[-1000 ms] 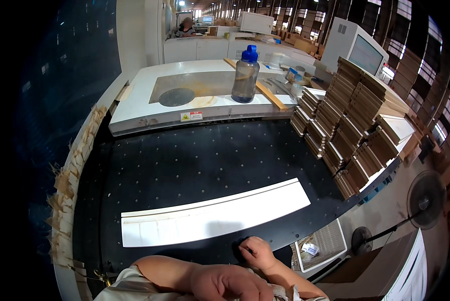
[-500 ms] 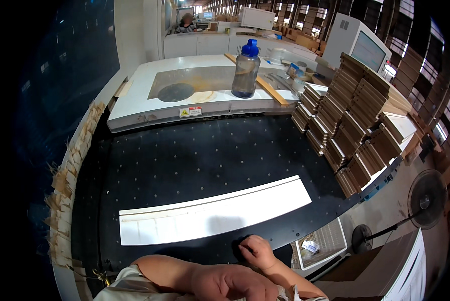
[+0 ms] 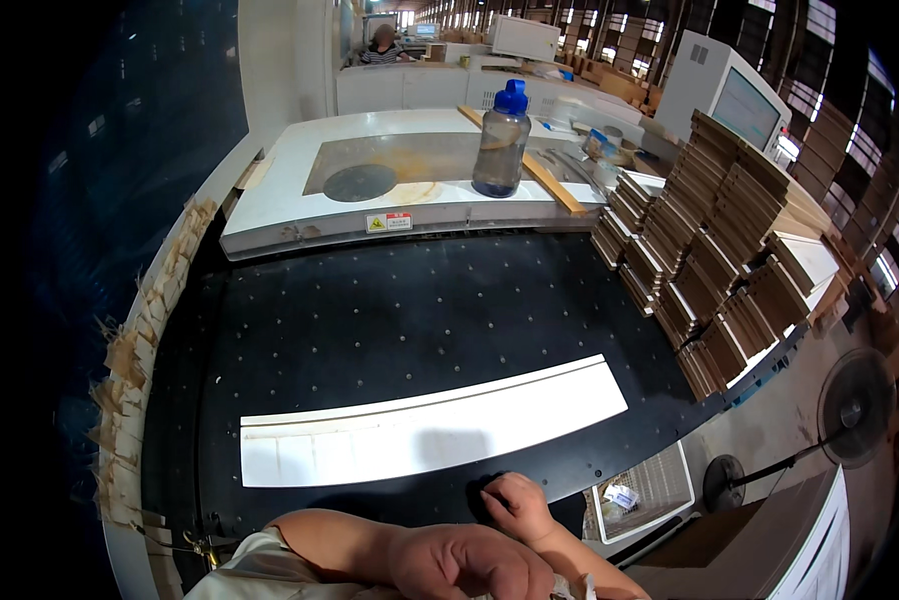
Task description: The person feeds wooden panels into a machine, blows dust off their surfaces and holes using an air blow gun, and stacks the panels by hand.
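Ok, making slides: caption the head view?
White panel on a black table, right hand nearby, stacked boards at right.

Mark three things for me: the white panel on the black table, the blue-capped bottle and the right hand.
White panel (image 3: 431, 426): head view, middle of its upper face.
Blue-capped bottle (image 3: 501, 155): head view, its clear body.
Right hand (image 3: 519, 505): head view, middle of the hand.

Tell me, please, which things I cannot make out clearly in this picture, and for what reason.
All in the head view:
Left hand: fingertips, curled out of sight near the lower edge.
Right hand: palm side, hidden by the hand itself.
White plastic basket: left part, covered by the black table.
Computer monitor: lower part, behind stacked panels.
Warning label: print, too small.
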### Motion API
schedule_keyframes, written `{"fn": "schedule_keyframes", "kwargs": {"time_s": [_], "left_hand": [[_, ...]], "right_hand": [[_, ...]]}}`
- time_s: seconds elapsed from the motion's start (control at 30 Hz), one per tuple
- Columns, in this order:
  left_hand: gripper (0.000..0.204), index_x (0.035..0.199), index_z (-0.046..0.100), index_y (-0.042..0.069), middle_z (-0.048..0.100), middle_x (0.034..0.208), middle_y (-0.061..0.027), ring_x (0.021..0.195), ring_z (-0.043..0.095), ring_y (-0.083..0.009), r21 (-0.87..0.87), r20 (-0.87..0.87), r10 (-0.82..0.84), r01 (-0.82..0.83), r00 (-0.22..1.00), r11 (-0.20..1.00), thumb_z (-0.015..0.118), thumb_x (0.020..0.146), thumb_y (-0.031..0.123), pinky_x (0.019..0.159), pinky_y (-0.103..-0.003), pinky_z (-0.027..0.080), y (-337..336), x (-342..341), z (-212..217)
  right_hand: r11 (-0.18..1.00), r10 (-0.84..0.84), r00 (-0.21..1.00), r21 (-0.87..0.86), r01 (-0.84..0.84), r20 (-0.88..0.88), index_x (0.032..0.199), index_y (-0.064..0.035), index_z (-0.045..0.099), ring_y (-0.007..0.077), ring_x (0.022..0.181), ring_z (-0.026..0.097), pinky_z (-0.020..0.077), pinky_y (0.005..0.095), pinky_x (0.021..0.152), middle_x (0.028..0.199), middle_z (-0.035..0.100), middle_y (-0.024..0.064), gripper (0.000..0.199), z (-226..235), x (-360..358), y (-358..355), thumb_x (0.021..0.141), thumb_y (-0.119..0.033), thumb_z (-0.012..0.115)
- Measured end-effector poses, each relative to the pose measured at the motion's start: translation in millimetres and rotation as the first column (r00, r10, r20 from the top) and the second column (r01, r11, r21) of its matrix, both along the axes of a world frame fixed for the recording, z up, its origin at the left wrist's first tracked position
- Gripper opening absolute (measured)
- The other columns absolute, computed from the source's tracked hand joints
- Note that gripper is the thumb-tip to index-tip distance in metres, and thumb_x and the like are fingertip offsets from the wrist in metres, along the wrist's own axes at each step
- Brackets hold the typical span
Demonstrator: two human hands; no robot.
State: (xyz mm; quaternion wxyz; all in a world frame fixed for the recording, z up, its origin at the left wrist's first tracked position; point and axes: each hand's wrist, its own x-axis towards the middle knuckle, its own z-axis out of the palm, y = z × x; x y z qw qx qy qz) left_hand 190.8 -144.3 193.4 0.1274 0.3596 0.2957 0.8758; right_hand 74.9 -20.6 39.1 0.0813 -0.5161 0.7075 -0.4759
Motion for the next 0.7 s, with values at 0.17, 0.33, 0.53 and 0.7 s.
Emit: {"fn": "schedule_keyframes", "kwargs": {"time_s": [0.17, 0.33, 0.53, 0.7], "left_hand": [[0.025, 0.076, 0.057, 0.002, 0.058, 0.078, -0.0109, 0.071, 0.054, -0.0238, 0.061, 0.015, 0.047, -0.048, 0.999, 0.997, 0.065, 0.087, 0.024, 0.066, -0.036, 0.042, 4.3, -0.8, -0.9], [0.025, 0.075, 0.056, 0.002, 0.057, 0.077, -0.0111, 0.07, 0.054, -0.0247, 0.05, 0.024, 0.077, -0.078, 0.997, 0.996, 0.066, 0.086, 0.023, 0.066, -0.036, 0.043, 3.7, -2.1, -1.5], [0.024, 0.075, 0.055, 0.003, 0.057, 0.077, -0.0111, 0.071, 0.054, -0.025, 0.066, 0.025, 0.081, -0.083, 0.996, 0.994, 0.066, 0.086, 0.022, 0.067, -0.037, 0.043, 4.3, -3.4, -1.0], [0.024, 0.075, 0.055, 0.003, 0.057, 0.077, -0.0105, 0.071, 0.053, -0.0244, 0.062, 0.046, 0.105, -0.108, 0.993, 0.992, 0.066, 0.086, 0.022, 0.068, -0.037, 0.043, 8.5, -4.2, 2.9]], "right_hand": [[1.0, -0.015, 1.0, 0.011, 0.015, -0.001, 0.076, -0.0009, 0.058, 0.033, 0.07, 0.056, 0.0455, 0.0391, 0.061, 0.073, 0.058, 0.0128, 0.007, -2.0, 1.6, 2.7, 0.077, -0.004, 0.064], [1.0, -0.017, 1.0, -0.02, 0.017, 0.0, 0.075, -0.0027, 0.058, 0.032, 0.068, 0.056, 0.045, 0.0381, 0.059, 0.071, 0.058, 0.0122, 0.007, -7.8, -0.4, 2.3, 0.075, -0.004, 0.066], [0.998, -0.029, 1.0, -0.051, 0.028, -0.013, 0.074, -0.0045, 0.059, 0.0303, 0.064, 0.056, 0.0447, 0.0366, 0.056, 0.069, 0.057, 0.0112, 0.01, -7.4, -1.4, 0.6, 0.072, -0.002, 0.068], [0.997, -0.029, 1.0, -0.064, 0.03, 0.002, 0.074, -0.0046, 0.059, 0.0299, 0.064, 0.057, 0.0448, 0.0362, 0.056, 0.069, 0.057, 0.0111, 0.01, -5.2, -1.6, 2.9, 0.072, -0.002, 0.068]]}}
